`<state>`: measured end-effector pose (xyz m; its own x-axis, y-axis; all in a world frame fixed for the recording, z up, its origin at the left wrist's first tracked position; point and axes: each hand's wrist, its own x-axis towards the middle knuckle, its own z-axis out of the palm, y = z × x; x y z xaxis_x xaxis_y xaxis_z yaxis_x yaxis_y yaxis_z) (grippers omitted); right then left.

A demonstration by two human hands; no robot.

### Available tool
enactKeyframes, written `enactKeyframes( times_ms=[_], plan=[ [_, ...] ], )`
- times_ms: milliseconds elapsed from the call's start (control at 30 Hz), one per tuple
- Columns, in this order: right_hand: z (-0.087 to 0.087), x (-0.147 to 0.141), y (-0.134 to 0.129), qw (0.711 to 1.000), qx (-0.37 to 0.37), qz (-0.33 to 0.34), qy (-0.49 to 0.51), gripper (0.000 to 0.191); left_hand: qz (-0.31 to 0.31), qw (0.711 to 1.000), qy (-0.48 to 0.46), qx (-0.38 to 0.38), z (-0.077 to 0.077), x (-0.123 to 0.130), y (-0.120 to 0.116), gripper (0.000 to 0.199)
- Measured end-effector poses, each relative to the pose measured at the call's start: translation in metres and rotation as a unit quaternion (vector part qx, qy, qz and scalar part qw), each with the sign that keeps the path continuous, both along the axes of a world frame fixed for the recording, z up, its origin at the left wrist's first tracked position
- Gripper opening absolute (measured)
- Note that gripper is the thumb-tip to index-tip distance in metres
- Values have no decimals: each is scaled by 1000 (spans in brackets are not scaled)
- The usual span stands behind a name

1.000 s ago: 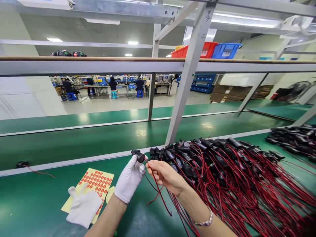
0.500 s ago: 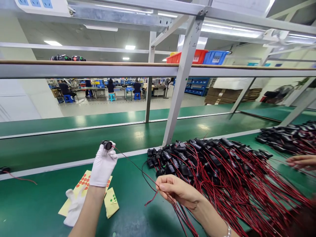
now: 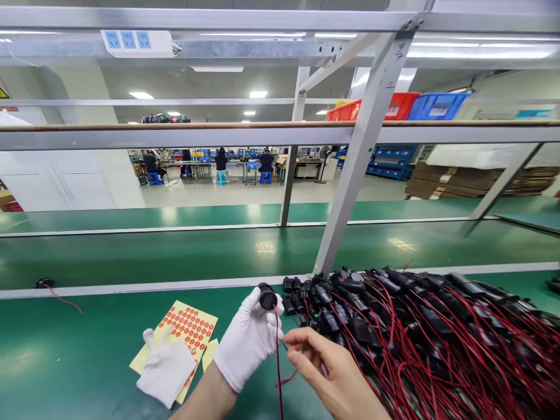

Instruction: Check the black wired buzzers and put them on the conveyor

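My left hand, in a white glove, grips a small black cylindrical part, its round end turned toward me. From that part a red-and-black wire hangs down past the glove. My bare right hand is close against the gloved fingers, thumb and forefinger bent around the wire; the exact pinch is partly hidden. A short red wire end sticks out below the right thumb. To the right lies a large pile of similar black parts with long red and black leads.
An empty white glove lies on a yellow sheet of red round stickers. Another black part with a wire is at the far left. A metal post rises behind the pile, supporting a shelf with red and blue bins.
My view has swung left. My hands have come together, the right now touching or nearly touching the left glove. The wire, stretched between them before, now hangs down.
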<state>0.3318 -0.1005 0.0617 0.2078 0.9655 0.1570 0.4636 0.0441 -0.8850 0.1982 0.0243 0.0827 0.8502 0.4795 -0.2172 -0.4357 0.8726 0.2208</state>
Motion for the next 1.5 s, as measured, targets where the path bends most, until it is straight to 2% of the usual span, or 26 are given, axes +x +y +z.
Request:
enactKeyframes(
  times_ms=[133, 233, 300, 400, 467, 533, 567, 600, 667, 700, 767, 833, 900, 1067, 1233, 1300, 1400, 1500],
  plan=[
    [-4, -10, -6, 998, 40, 16, -47, 24, -25, 1000, 9, 6, 3, 0, -12, 47],
    [-2, -14, -11, 996, 68, 6, -58, 27, -47, 998, 37, 18, 5, -1, -17, 51],
    [-1, -13, -12, 995, 85, -13, -54, 30, -65, 996, 60, 31, 3, -1, -19, 46],
    [1, -8, -14, 992, 108, -30, -64, 30, -65, 989, 81, 106, -1, 0, -22, 39],
    [1, -3, -14, 989, 117, -48, -72, 26, -33, 976, 84, 199, -3, 0, -23, 44],
    [1, 2, -13, 986, 133, -75, -71, 16, 14, 933, 118, 339, 0, -2, -23, 38],
    [1, 4, -13, 984, 144, -83, -71, 14, 36, 895, 155, 416, 2, -4, -23, 29],
    [1, 6, -12, 981, 156, -85, -73, 17, 56, 846, 198, 493, 4, -5, -24, 22],
    [1, 9, -10, 976, 184, -70, -90, 26, 86, 748, 265, 602, 10, -9, -24, 26],
    [1, 10, -10, 973, 196, -61, -103, 27, 98, 713, 279, 636, 12, -11, -25, 28],
    [0, 11, -9, 966, 217, -48, -130, 28, 115, 669, 278, 679, 16, -13, -26, 28],
    [-2, 12, -10, 960, 232, -44, -153, 31, 126, 651, 273, 697, 18, -15, -28, 24],
    [-4, 14, -10, 955, 240, -40, -167, 34, 128, 645, 270, 703, 19, -15, -29, 24],
    [-12, 16, -8, 955, 250, -40, -152, 37, 139, 651, 278, 693, 19, -14, -32, 30],
    [-30, 11, -4, 967, 249, -50, 5, 26, 140, 635, 289, 703, 16, -18, -36, 41],
    [-40, 9, -2, 971, 213, -47, 100, 24, 136, 646, 277, 698, 16, -20, -35, 41],
    [-50, 9, 0, 959, 160, -43, 228, 42, 140, 683, 260, 668, 14, -21, -29, 26],
    [-50, 8, 2, 952, 139, -53, 267, 49, 158, 708, 291, 624, 10, -16, -25, 18]
  ],
)
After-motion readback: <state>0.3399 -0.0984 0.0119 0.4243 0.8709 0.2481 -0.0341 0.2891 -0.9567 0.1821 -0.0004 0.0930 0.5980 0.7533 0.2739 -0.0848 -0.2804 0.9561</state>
